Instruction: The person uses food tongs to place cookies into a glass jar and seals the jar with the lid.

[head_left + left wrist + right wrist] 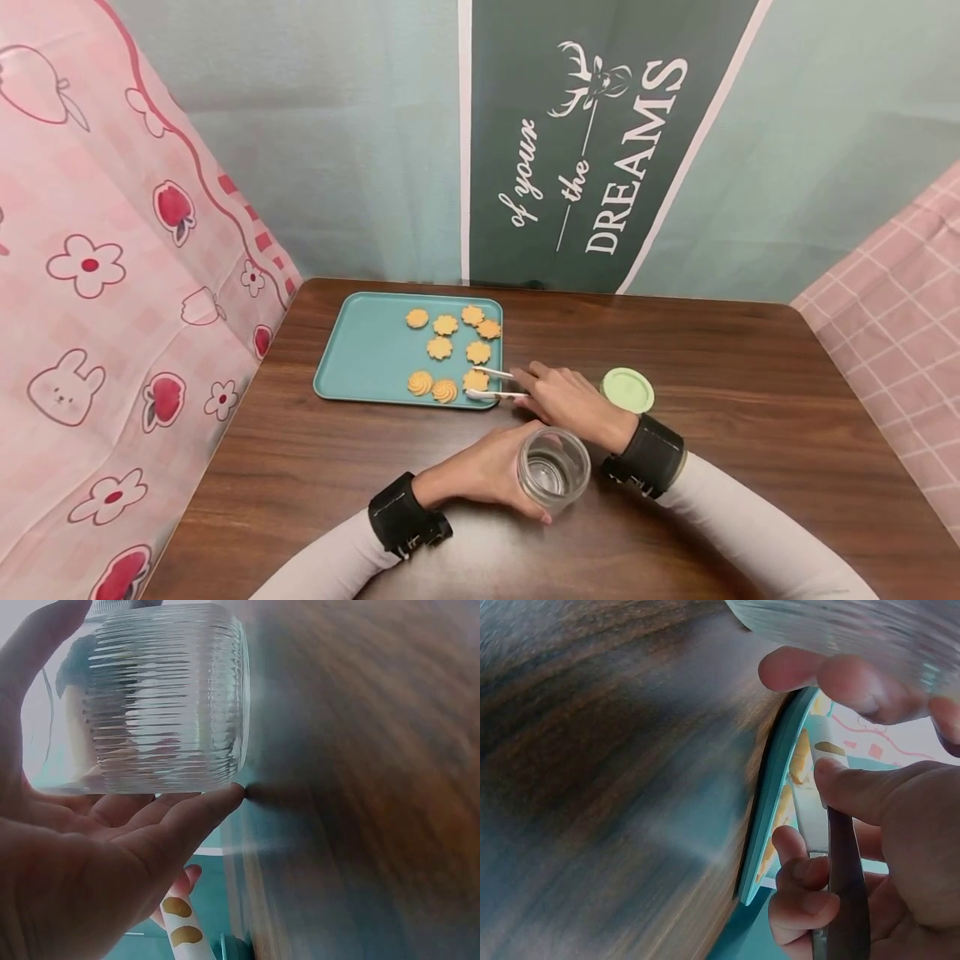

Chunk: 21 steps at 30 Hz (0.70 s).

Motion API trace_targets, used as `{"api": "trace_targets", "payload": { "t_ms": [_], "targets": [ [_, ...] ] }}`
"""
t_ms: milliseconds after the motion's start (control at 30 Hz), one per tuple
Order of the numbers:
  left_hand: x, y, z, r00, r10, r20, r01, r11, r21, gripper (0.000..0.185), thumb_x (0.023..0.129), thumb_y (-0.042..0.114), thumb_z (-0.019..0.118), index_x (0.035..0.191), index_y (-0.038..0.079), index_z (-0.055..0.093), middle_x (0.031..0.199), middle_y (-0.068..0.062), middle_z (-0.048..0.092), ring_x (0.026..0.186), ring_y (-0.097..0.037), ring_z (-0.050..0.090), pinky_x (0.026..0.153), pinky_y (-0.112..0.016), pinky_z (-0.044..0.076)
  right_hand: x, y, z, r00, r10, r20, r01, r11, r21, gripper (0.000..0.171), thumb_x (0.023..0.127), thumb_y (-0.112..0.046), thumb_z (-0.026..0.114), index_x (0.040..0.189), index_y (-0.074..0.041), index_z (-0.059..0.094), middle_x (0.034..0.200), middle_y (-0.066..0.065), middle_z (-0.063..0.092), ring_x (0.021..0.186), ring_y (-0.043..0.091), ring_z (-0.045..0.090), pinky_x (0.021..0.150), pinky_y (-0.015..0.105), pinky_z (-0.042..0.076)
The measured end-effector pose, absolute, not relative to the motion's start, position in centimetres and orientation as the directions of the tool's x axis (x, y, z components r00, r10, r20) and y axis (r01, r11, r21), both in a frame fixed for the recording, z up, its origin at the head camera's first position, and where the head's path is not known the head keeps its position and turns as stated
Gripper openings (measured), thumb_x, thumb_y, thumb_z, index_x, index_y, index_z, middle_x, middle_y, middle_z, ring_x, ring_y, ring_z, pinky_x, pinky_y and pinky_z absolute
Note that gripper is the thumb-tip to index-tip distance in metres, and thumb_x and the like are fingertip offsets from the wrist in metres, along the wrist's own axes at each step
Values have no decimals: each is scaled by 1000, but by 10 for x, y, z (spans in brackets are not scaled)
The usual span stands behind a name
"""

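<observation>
My left hand [487, 465] holds a clear ribbed glass jar [553, 468], its open mouth facing the head camera. In the left wrist view the jar [169, 697] is held above the wooden table, fingers beneath and thumb on the opposite side. My right hand [566, 402] grips a pair of tongs [491, 395] with white tips, reaching over the near right corner of a teal tray [360, 350]. Between the spread tips lies a flower-shaped cookie [476, 380]; whether they touch it I cannot tell. In the right wrist view, thumb and fingers pinch the tongs [845, 877].
Several more cookies [440, 347] lie on the tray's right half, including two swirled cookies [445, 391] near its front edge. A pale green round lid [627, 390] rests on the wooden table [712, 367] beyond my right wrist. Fabric backdrops [360, 150] stand around the table.
</observation>
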<state>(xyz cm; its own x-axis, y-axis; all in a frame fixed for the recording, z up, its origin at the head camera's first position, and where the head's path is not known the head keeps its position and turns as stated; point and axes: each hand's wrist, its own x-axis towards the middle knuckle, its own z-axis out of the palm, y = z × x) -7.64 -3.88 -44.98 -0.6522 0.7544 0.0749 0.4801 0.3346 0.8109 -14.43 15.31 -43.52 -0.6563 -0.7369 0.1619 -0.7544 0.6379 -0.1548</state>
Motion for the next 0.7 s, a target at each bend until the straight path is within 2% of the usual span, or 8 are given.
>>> {"api": "trace_targets", "payload": {
  "t_ms": [233, 433, 567, 700],
  "targets": [
    [-78, -40, -447, -665, 743, 73, 456, 327, 828, 93, 64, 29, 104, 142, 17, 55, 130, 2, 69, 119, -7, 64, 106, -20, 48, -145, 155, -432, -658, -739, 143, -752, 634, -180, 41, 103, -25, 71, 135, -1, 66, 93, 4, 61, 61, 10, 55, 51, 29, 50],
    [-79, -40, -448, -681, 729, 69, 445, 337, 830, 91, 64, 30, 104, 141, 16, 56, 129, 0, 69, 118, -10, 65, 105, -21, 49, -144, 158, -427, -672, -722, 168, -740, 641, -203, 40, 101, -24, 74, 134, -2, 67, 92, 2, 59, 60, 8, 54, 50, 27, 49],
    [-80, -42, -447, -700, 711, 73, 442, 351, 825, 92, 64, 32, 104, 141, 16, 56, 128, 0, 70, 118, -12, 65, 103, -24, 50, -144, 161, -422, -682, -707, 188, -731, 655, -191, 40, 101, -25, 75, 134, -3, 68, 90, 1, 56, 59, 8, 53, 50, 27, 49],
    [-81, -44, -447, -717, 695, 59, 420, 363, 832, 90, 64, 33, 103, 139, 17, 57, 127, 1, 69, 117, -13, 66, 103, -25, 51, -146, 165, -416, -665, -711, 227, -745, 649, -150, 43, 100, -24, 76, 135, -2, 67, 90, 3, 56, 56, 11, 53, 48, 30, 50]
  ]
}}
